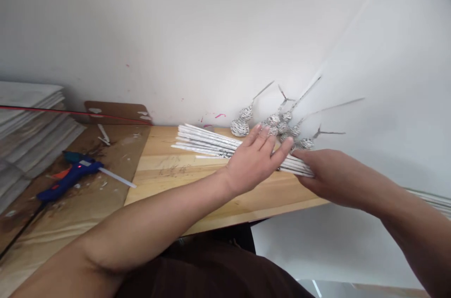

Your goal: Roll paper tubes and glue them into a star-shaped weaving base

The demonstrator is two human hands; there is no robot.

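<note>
A bundle of rolled white paper sticks (pixel 207 141) lies across the back of a light wooden table (pixel 169 176). My left hand (pixel 255 159) rests flat on the bundle's right half with its fingers stretched out. My right hand (pixel 327 173) curls around the bundle's right end at the table's edge. Just behind the hands stand several small woven paper gourds (pixel 243 122) with thin stems sticking up.
A blue glue gun (pixel 68 176) with a glue stick lies on a stained brown board (pixel 88 194) at the left. Stacked white sheets (pixel 28 124) stand at the far left. A white wall rises behind; the table ends just past my right hand.
</note>
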